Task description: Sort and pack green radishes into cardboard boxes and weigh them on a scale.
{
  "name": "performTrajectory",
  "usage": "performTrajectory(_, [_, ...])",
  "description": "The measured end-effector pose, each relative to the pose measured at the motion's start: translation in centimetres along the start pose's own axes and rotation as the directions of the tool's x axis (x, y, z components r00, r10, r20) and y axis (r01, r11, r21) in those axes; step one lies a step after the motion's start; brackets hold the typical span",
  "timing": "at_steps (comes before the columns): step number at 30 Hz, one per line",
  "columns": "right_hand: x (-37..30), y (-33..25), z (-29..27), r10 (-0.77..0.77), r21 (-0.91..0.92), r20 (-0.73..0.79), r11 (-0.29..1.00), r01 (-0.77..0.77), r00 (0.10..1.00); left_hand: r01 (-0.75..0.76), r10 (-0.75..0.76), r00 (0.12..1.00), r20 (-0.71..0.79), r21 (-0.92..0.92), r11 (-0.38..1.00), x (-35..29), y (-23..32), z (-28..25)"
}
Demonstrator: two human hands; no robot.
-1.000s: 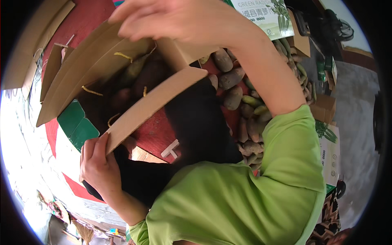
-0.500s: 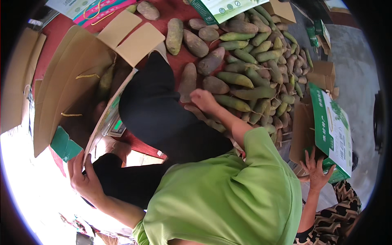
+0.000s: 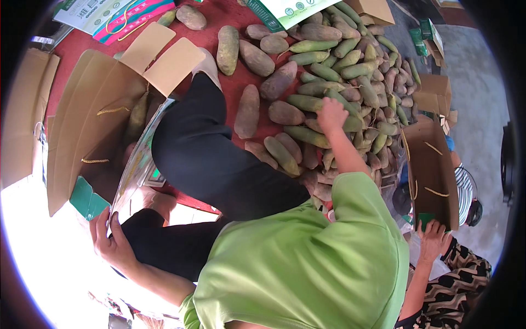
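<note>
My left hand [image 3: 113, 241] grips the rim of an open cardboard box [image 3: 87, 126], thumb and fingers on either side of its edge. Inside the box a long green radish [image 3: 137, 118] shows, partly in shadow. My right hand [image 3: 332, 114] reaches onto a large heap of radishes, its fingers curled among the green ones; what they hold, if anything, is hidden. Next to it are a green radish [image 3: 307, 136] and a reddish-brown one [image 3: 286, 113]. My dark-trousered leg [image 3: 219, 164] lies between box and heap.
A scale with a green display [image 3: 155, 174] sits behind the box wall. Larger loose radishes [image 3: 247, 111] lie on the red cloth [image 3: 219, 90]. At the right, a co-worker's hand [image 3: 433, 241] holds an open box [image 3: 435, 175]. More printed cartons [image 3: 290, 11] stand at the far side.
My right hand has moved right, from the loose reddish-brown radish to the green ones. A green radish now lies near my knee. The co-worker's box has turned its open side this way.
</note>
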State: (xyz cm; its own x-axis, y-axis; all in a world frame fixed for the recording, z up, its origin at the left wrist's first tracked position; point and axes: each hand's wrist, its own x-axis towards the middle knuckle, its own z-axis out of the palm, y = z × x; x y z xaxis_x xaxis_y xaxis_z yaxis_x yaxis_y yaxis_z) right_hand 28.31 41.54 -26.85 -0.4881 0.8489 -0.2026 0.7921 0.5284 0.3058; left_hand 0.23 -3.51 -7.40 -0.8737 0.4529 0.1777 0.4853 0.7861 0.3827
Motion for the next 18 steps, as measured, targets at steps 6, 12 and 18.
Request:
performTrajectory(6, [0.3,1.8,2.7,0.156,-0.16,0.209,0.979,-0.123,0.965,0.032,-0.032,0.999,-0.005,0.01,0.999,0.2,1.0,-0.6])
performTrajectory(12, [0.3,1.3,1.7,0.081,-0.057,0.21,0.996,-0.071,0.974,0.098,-0.099,0.995,-0.013,-0.037,0.994,0.4,1.3,-0.3])
performTrajectory(18, [0.8,-0.2,2.5,0.004,-0.006,0.356,1.0,-0.002,0.934,0.102,-0.103,0.995,0.013,0.064,0.993,0.5,1.2,-1.0])
